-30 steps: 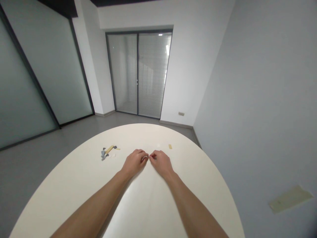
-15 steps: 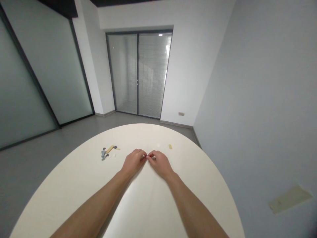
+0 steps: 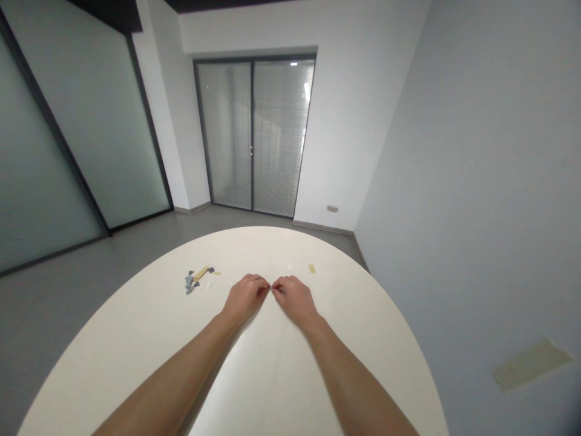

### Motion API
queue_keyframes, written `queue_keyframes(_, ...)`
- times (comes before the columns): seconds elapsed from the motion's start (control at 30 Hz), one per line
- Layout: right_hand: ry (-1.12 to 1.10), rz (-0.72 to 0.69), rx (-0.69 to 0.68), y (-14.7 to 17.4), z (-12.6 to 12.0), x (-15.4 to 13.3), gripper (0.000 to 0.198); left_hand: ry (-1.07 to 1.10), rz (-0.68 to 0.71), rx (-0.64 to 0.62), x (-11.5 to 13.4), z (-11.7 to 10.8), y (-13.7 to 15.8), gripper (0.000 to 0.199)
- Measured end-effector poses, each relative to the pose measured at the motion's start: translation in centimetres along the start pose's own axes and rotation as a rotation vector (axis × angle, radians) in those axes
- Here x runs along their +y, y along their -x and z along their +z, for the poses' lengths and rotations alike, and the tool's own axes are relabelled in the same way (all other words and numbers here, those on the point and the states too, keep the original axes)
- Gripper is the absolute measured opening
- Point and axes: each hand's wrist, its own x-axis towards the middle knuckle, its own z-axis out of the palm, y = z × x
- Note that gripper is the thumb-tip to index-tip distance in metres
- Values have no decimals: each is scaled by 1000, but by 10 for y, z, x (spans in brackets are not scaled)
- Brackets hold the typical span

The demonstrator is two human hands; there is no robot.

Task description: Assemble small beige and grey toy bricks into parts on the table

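Over the middle of the round white table (image 3: 258,387), my left hand (image 3: 247,297) and my right hand (image 3: 293,298) meet fingertip to fingertip. Both hands are closed in a pinch. Whatever sits between the fingertips is too small to make out. Left of my left hand lies a small cluster of loose pieces: a yellow bar (image 3: 201,274), grey pieces (image 3: 189,281), a dark piece (image 3: 211,270) and small white bits (image 3: 209,284). A flat yellow piece (image 3: 311,268) rests beyond my right hand, to its right.
The table's curved far edge lies beyond the hands. A grey-white wall (image 3: 481,181) rises on the right, with a strip of tape (image 3: 533,365) on it. Frosted glass panels (image 3: 91,109) stand at left, and a glass door (image 3: 276,139) is behind the table.
The fingertips have shifted very slightly, and my left fingers look a little more curled together. The pieces on the table have not moved.
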Motion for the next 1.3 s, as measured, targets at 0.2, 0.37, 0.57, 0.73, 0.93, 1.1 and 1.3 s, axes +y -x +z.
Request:
queue_keyframes(0.2,54,75,17,-2,4,5,13,22,-20,5,2,-1,0,22)
queue_keyframes(0.37,48,82,28,-2,6,7,13,1,3,2,0,2,0,25)
queue_keyframes(0.57,73,82,9,-2,5,6,14,8,-8,-3,0,2,0,25)
queue_keyframes(0.73,66,55,6,-2,5,6,15,22,15,1,-2,3,0,25)
queue_keyframes(0.93,58,41,12,-2,6,6,14,0,26,-5,-2,4,0,24)
queue_keyframes(1.1,53,3,22,-2,5,7,15,6,10,-4,0,2,-1,21)
queue_keyframes(1.3,58,-25,19,-2,5,8,18,-10,6,-1,-1,3,0,20)
